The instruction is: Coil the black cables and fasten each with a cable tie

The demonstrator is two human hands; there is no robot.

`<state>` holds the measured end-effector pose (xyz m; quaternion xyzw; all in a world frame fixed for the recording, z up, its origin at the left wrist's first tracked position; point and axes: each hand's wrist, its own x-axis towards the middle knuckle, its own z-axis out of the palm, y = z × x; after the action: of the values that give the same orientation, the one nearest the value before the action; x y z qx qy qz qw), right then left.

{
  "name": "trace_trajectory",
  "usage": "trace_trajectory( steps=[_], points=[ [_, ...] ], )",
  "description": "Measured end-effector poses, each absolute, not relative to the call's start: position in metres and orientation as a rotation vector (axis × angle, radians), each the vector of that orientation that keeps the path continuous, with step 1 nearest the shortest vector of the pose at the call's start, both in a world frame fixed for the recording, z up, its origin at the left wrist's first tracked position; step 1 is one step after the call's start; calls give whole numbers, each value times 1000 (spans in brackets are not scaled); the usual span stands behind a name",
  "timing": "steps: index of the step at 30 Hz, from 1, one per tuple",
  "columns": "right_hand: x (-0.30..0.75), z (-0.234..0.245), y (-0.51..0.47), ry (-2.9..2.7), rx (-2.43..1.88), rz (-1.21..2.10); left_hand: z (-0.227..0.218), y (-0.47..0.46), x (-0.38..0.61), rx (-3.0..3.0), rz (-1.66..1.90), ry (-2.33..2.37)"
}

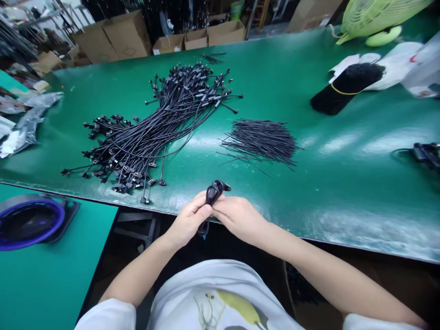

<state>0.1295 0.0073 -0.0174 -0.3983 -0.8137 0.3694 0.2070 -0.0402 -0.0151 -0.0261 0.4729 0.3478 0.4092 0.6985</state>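
Observation:
A coiled black cable [213,192] is held at the front edge of the green table, with a dark connector sticking out to the right at its top and a small blue tip at its lower end. My left hand [192,215] closes its thumb and fingers round the coil. On the other side, my right hand [239,215] has its fingers pressed together against the same cable; its fingertips are partly hidden. Beyond the hands lies a pile of short black ties [263,141]. Left of it spreads a large heap of black cables [161,119] with connectors at both ends.
A black bundle with a yellow band [343,89] lies at the right, near a green fan [374,18]. Another dark cable bundle [426,153] sits at the right edge. Cardboard boxes [127,36] stand behind the table [343,192]. A purple-rimmed bowl [62,215] is at left.

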Motion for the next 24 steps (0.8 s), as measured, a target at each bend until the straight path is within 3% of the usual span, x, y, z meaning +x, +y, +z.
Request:
trace_trajectory(
  steps=[4,9,15,18,24],
  points=[
    [138,-17,2,-2192,-1029,1406,-20,-10,-33,846,1026,831],
    [148,-15,-4,-2061,-1276,1014,-22,5,-19,824,1280,935],
    [152,-30,-3,-1804,-1316,1169,-41,3,1,993,981,865],
    [183,-39,2,-2031,-1465,936,-45,1,-9,1092,765,845],
    [321,-32,10,-1898,-2428,2,-46,22,-66,1600,618,1170]
  ],
)
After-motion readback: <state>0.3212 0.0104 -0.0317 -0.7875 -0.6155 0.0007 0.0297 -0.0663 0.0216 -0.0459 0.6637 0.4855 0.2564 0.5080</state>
